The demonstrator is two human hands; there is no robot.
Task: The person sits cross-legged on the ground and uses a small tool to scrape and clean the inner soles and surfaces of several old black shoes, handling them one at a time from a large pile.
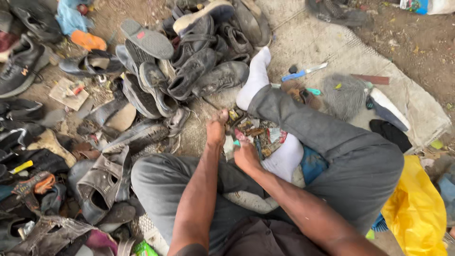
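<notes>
I sit on the ground with grey trousers [341, 142] and white socks [256, 78], legs crossed. My left hand [217, 128] reaches down into a small heap of scraps and tools [258, 135] between my legs, fingers curled around something small I cannot make out. My right hand [245, 154] is beside it, closed on a small pale item with a teal bit. What each hand holds is too small and hidden to name.
A large pile of worn dark shoes [189, 66] and sandals [102, 182] lies ahead and to the left. A blue-handled knife [303, 72], a grey brush [343, 95] and a woven mat [327, 42] are to the right. A yellow bag [414, 208] sits at my right hip.
</notes>
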